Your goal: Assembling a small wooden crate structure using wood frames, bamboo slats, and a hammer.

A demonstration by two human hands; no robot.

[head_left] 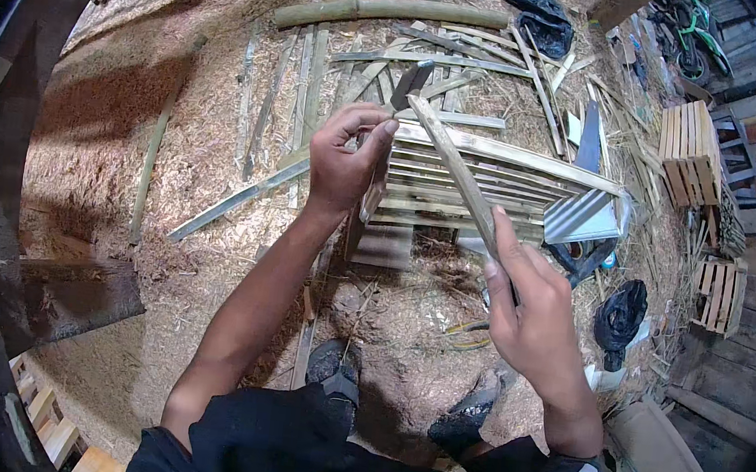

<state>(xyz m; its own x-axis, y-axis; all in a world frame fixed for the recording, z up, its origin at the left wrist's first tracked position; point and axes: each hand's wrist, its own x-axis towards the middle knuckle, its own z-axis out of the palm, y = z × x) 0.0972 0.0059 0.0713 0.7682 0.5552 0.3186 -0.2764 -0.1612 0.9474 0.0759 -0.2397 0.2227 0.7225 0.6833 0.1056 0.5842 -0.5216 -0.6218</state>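
Note:
Near the centre my left hand is closed, its thumb and fingers together around a flat, dark-grey blade-like piece that sticks up past the fingers; its lower part is hidden. My right hand grips a long wooden stick by its lower end, index finger stretched along it. The stick slants up to the left, its tip close beside the dark piece; whether they touch I cannot tell. Below and behind the stick lies a frame of pale wooden slats, its left end by my left hand.
Split strips lie on shavings beyond a thick bamboo pole and around it. Black plastic bags and slatted crates stand at the right. A dark wooden post rises at the left. My shoes are below.

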